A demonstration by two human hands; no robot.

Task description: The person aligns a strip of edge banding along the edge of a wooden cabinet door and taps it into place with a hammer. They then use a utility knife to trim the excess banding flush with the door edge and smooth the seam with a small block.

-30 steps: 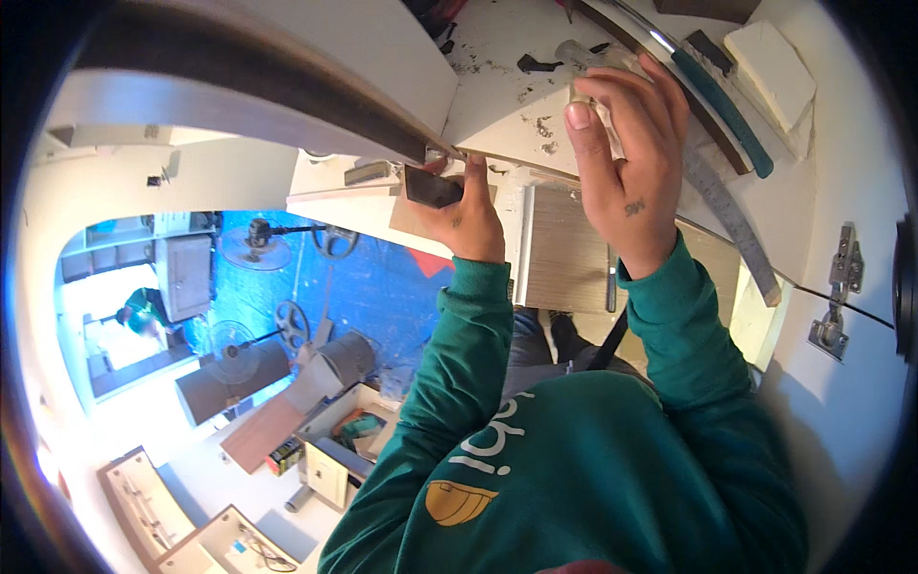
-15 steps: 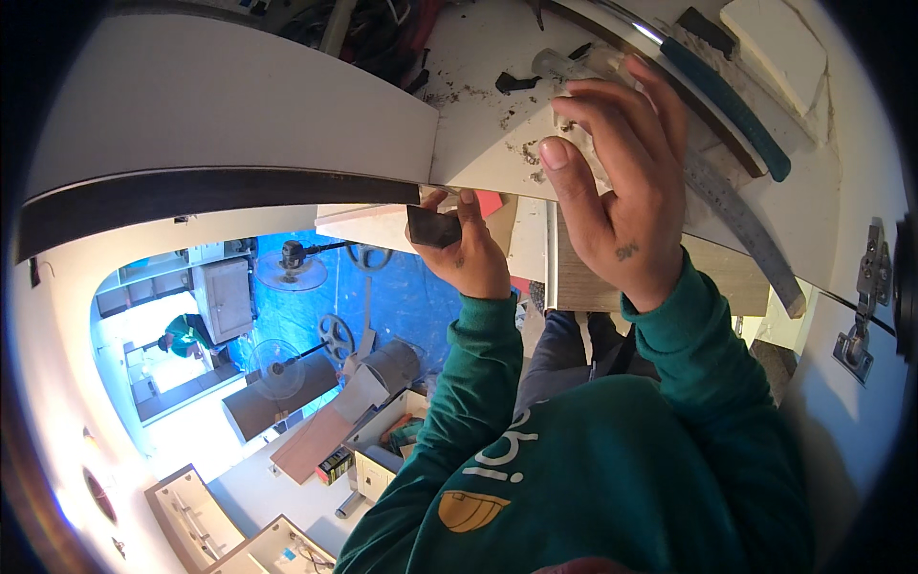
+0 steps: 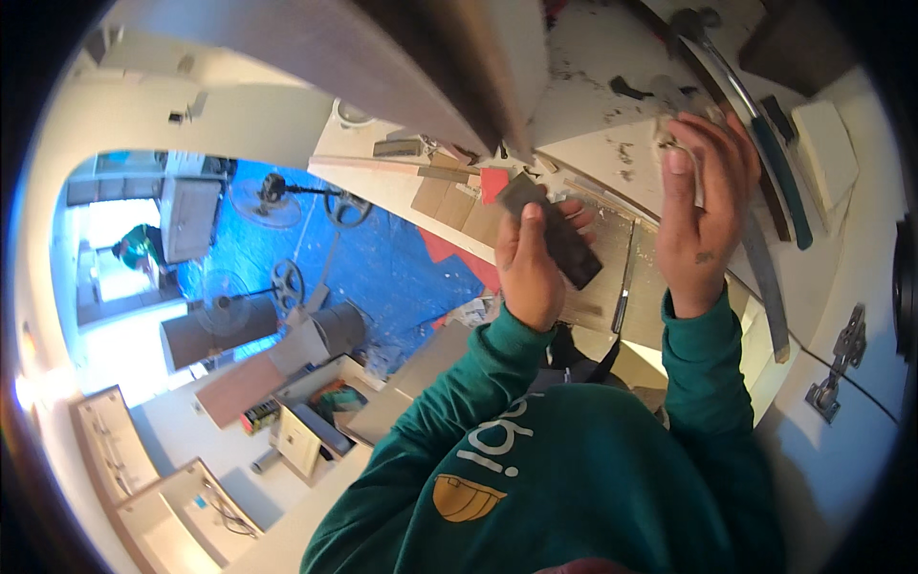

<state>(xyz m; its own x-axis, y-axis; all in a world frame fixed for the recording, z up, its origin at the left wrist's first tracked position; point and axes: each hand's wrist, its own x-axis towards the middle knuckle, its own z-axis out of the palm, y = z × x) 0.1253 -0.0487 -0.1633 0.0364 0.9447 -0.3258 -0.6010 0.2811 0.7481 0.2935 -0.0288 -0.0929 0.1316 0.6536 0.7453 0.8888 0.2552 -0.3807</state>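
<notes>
My left hand (image 3: 534, 277) grips a flat, dark rectangular block (image 3: 571, 247), thumb on top and fingers behind it, out over the workbench. To its right, my right hand (image 3: 706, 215) is raised above the white shelf surface. Its fingers are curled toward the thumb around a small pale piece (image 3: 665, 139), whose kind I cannot make out. Just beyond the right hand lie a hammer (image 3: 782, 182) with a teal grip and a curved-looking dark strip (image 3: 765, 191). A grey metal ruler (image 3: 763, 277) is partly hidden behind that hand.
A cabinet panel edge (image 3: 459, 86) juts in from the top. Dark crumbs and scraps litter the shelf, near a white block (image 3: 824, 153). A hinge (image 3: 840, 359) hangs at right. Standing fans (image 3: 273, 187), blue sheeting (image 3: 402, 277) and a distant person (image 3: 139, 247) are at left.
The dark block has come out from beside the panel edge, lifted in my left hand. My right hand's fingers have curled in from open. The view has shifted.
</notes>
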